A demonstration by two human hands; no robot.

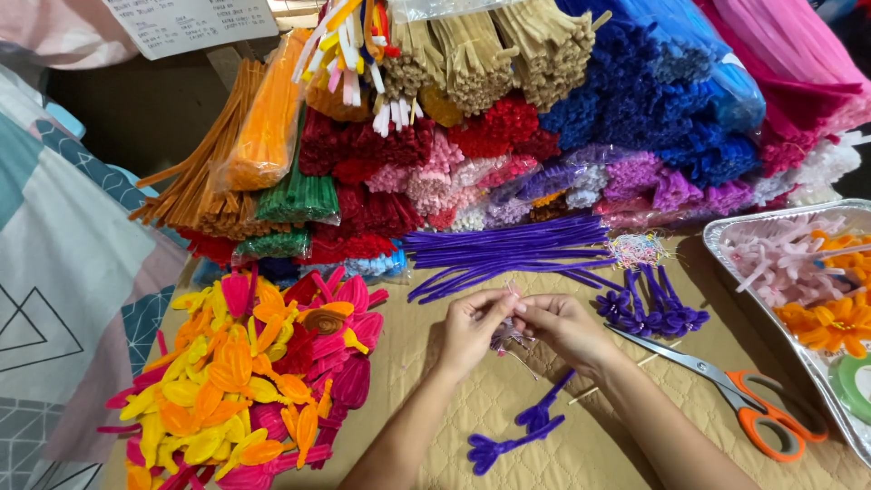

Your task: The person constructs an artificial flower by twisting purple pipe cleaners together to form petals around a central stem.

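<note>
I had both the left hand [470,325] and right hand [564,325] pinched shut on a small pale wire bundle [504,338], steadying it above the desk [426,363].

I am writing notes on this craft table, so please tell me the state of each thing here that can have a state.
left hand: pinching a small wire piece
right hand: pinching the same piece
small wire piece: held between both hands
scissors: closed, lying flat
purple stems: loose, lying in a pile
foil tray: filled with pink and orange pieces
petal pile: heaped, loose
</note>
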